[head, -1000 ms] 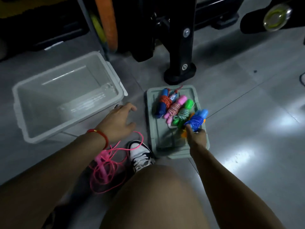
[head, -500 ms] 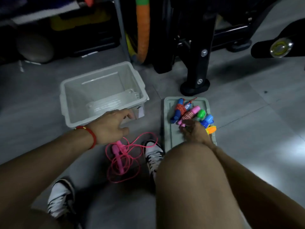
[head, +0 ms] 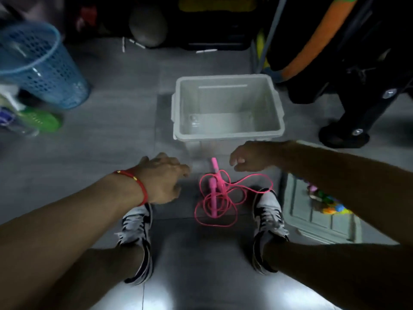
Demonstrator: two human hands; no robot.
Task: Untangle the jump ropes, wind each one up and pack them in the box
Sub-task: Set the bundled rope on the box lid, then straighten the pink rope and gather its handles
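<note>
A pink jump rope (head: 215,193) lies in loose tangled loops on the grey floor between my two shoes, its two pink handles together in the middle. Just beyond it stands the translucent grey box (head: 228,135), with nothing inside. My left hand (head: 161,177), a red cord on its wrist, hovers left of the rope with fingers loosely curled and holds nothing. My right hand (head: 248,158) hangs above the rope's right side, fingers relaxed, holding nothing. Several wound ropes (head: 328,202) lie on the grey lid (head: 312,222) at the right, partly hidden by my right arm.
A blue mesh basket (head: 40,66) lies tilted at the far left, with a green item below it. Black exercise equipment with a round foot (head: 344,135) stands at the right behind the box. My shoes (head: 136,233) flank the pink rope.
The view swung left, centring the box and pink rope. My right hand left the wound ropes on the lid and came over above the pink rope. My left hand stayed near the rope.
</note>
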